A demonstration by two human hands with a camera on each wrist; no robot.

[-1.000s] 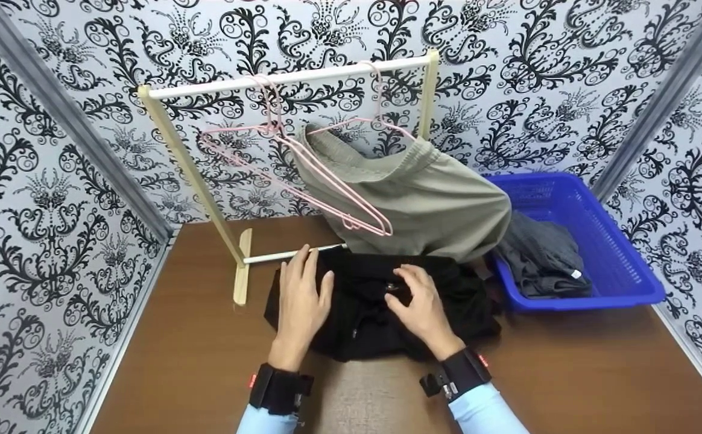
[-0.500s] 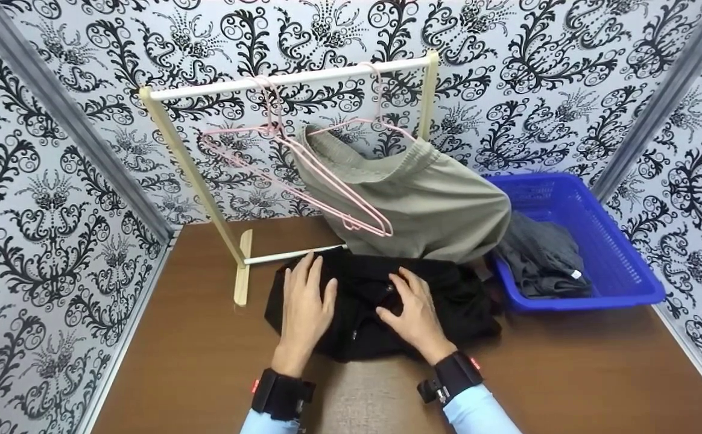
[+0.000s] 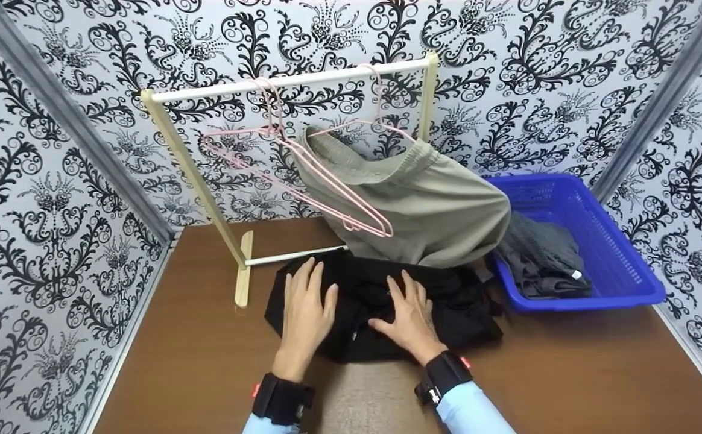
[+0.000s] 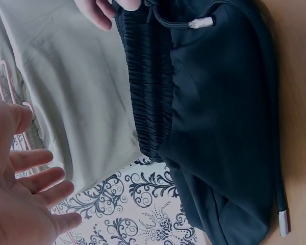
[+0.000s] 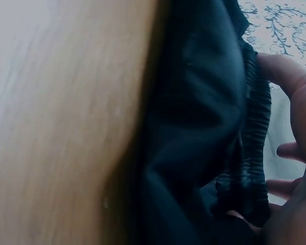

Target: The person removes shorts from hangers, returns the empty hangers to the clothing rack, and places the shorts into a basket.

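Note:
Black drawstring pants (image 3: 468, 307) lie bunched on the table, their ribbed waistband (image 4: 145, 87) facing the rack. Metal-tipped cord ends (image 4: 201, 22) show in the left wrist view. Over the left part of the pants is my left hand (image 3: 309, 313), fingers extended and thumb apart; from its wrist camera its palm and fingers hold nothing. My right hand (image 3: 411, 316) is spread over the middle of the pants. In the right wrist view its thumb (image 5: 278, 69) is right at the waistband edge, and the fingers reach to the gathered band, partly hidden by cloth.
Behind the pants stands a small rack with a white rail (image 3: 321, 76). Olive-grey elastic-waist pants (image 3: 429, 205) hang there on a pink hanger, beside more pink hangers (image 3: 275, 129). A blue basket (image 3: 586, 303) holding dark grey clothing (image 3: 544, 256) sits right on the brown table (image 3: 188, 355).
My right hand has shifted left and slightly down over the pants, its fingers spreading straighter. The left hand has moved slightly down and stays spread.

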